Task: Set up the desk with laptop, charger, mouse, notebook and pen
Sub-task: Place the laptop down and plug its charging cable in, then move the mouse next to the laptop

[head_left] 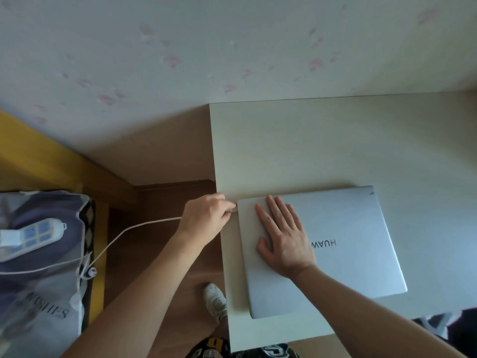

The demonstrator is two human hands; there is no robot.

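Note:
A closed silver laptop (348, 244) lies on the white desk (296, 143) near its left and front edges. My right hand (281, 236) rests flat on the lid's left part, fingers spread. My left hand (206, 215) pinches the plug end of the white charger cable (124, 232) right at the laptop's left edge. The cable runs left and down to a white power strip (33, 233) lying on the bed. Mouse, notebook and pen are not in view.
A bed with patterned bedding (44, 293) and a yellow frame (51, 164) stands to the left. Wooden floor (165, 228) lies between bed and desk, with my white shoe (216, 301) on it. A papered wall (180, 47) runs behind the desk.

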